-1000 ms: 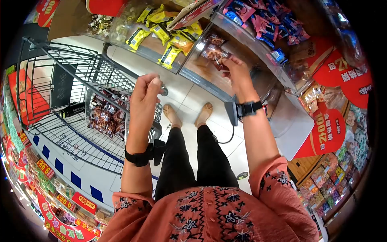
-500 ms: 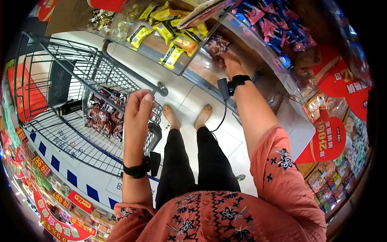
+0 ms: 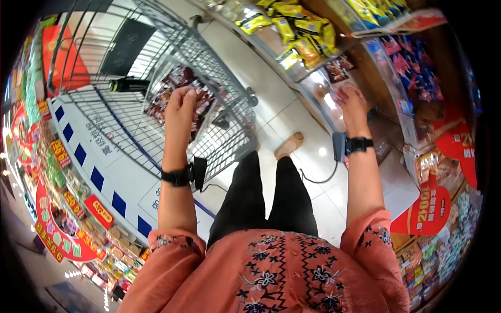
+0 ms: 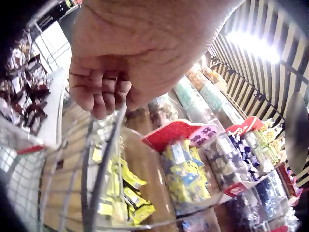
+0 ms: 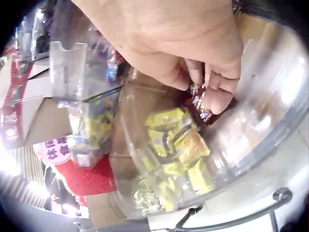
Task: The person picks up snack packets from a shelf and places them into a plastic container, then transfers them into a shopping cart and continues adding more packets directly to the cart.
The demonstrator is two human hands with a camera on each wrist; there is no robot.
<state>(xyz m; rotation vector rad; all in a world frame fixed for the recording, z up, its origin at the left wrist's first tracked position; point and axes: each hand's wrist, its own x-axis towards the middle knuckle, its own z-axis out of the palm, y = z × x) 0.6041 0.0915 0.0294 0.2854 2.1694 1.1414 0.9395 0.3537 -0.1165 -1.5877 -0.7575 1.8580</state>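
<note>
Showing above shopping cart (image 3: 201, 52), left hand (image 3: 180, 110); at clear bin (image 3: 321, 91), right hand (image 3: 354, 108).
Bagged brown packets (image 3: 203, 102), inside cart; left fingers loosely curled, nothing visibly held; yellow packets (image 3: 309, 48), beside loose brown packets (image 3: 339, 68) in bin; right fingers bent at the latter, grip unclear.

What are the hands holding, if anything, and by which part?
The left hand holds nothing visible. The right hand is at brown packets; whether it pinches one, and where, cannot be told.
</note>
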